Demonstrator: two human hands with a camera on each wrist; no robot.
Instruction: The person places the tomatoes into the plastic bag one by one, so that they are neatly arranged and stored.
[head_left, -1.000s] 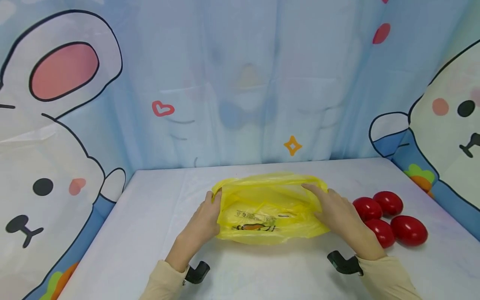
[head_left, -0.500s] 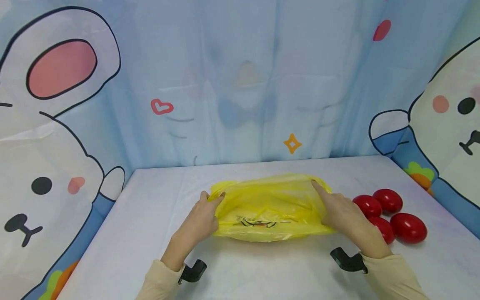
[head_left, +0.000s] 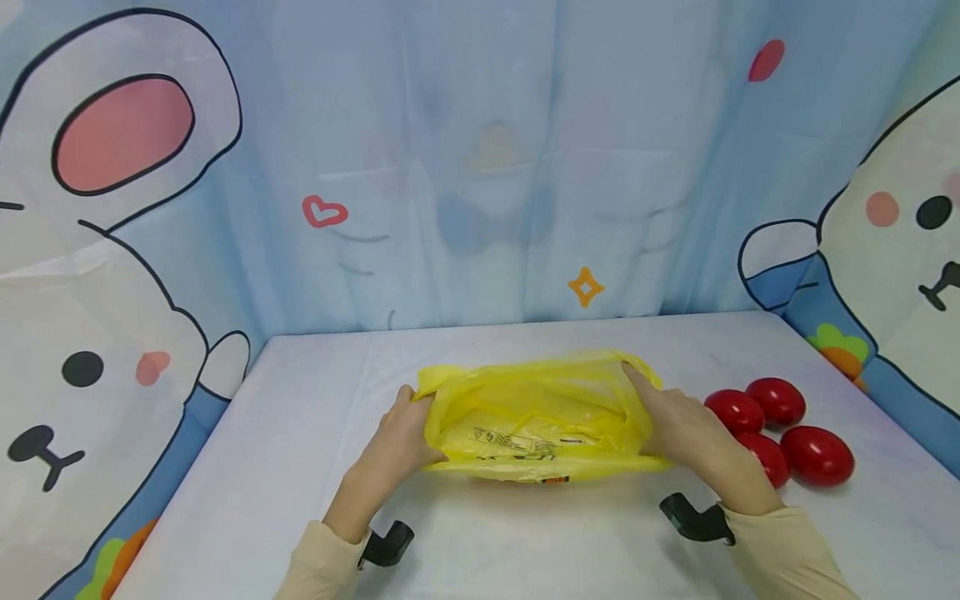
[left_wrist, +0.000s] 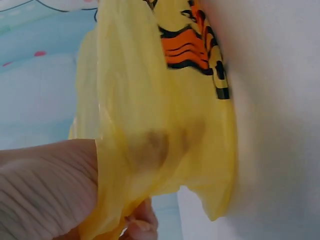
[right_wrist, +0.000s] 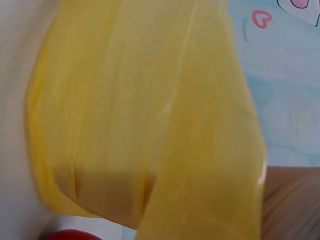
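Observation:
A thin yellow plastic bag [head_left: 532, 412] with black and orange print lies sideways above the white table, its mouth spread toward me. My left hand [head_left: 397, 442] grips its left edge, thumb at the lower rim. Through the film in the left wrist view, parts of the left hand [left_wrist: 45, 185] show as dark shapes behind the bag [left_wrist: 150, 110]. At the right edge my right hand [head_left: 675, 425] holds the bag, its index finger along the upper rim. In the right wrist view the yellow film [right_wrist: 150, 100] covers most of that hand.
Several glossy red egg-shaped objects [head_left: 817, 457] sit together on the table [head_left: 525, 542], right of the bag; the right forearm partly covers one. Black wrist cameras [head_left: 387, 543] stick out from both sleeves. A cartoon-printed curtain [head_left: 480, 167] hangs behind the table.
Both hands have moved slightly apart, stretching the bag wider. Its mouth gapes more than half a second ago, and the left thumb has gone from the upper rim down to the lower one.

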